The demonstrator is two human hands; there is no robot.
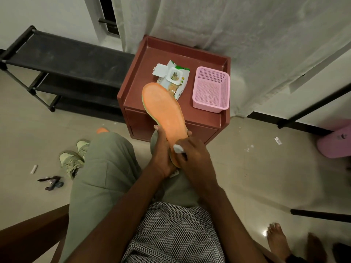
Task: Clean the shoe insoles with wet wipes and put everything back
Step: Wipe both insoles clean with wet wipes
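The left hand [161, 154] grips the heel of the flat orange foam insole [164, 112], whose long axis runs away toward the toe, while the right hand [191, 154] pinches a crumpled white wet wipe [178, 149] at that heel.

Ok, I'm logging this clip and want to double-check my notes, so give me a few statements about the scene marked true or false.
1. The left hand holds the orange insole. True.
2. The right hand is empty. False: it pinches a white wipe against the insole's heel end.
3. The wipes pack has its lid flap open. True.
4. The pink basket is on the floor. False: it sits on the brown cabinet.
5. The shoes lie on the floor. True.
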